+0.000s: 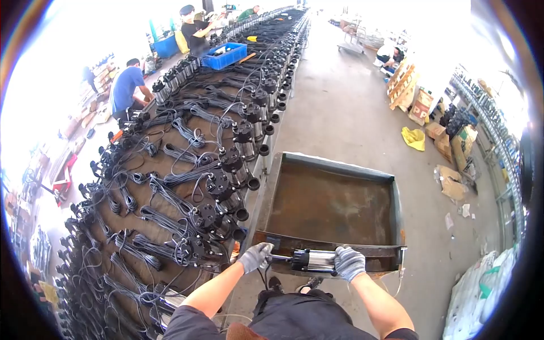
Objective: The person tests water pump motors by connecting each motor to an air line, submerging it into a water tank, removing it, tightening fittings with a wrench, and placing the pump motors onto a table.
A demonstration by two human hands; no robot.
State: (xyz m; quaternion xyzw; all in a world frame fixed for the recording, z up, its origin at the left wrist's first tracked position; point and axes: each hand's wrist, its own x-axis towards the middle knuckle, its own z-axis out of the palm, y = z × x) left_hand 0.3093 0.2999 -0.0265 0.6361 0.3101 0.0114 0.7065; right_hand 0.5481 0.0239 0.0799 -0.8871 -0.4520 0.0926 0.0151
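A motor-pump unit, with a shiny steel cylinder and a black end, lies sideways over the near end of a metal water tank. My right hand, in a grey-striped glove, is closed around its right end. My left hand, gloved too, is closed near a thin rod that reaches left from the unit. What its fingers hold is hidden. Beside them is a small black block, and a dark cable hangs just below. Brownish water or a rusty bottom shows inside the tank.
On my left, a long bench carries rows of similar pumps and coiled black cables. A blue crate stands farther along it. Several people work around the hall. A yellow bag and cardboard lie on the right floor.
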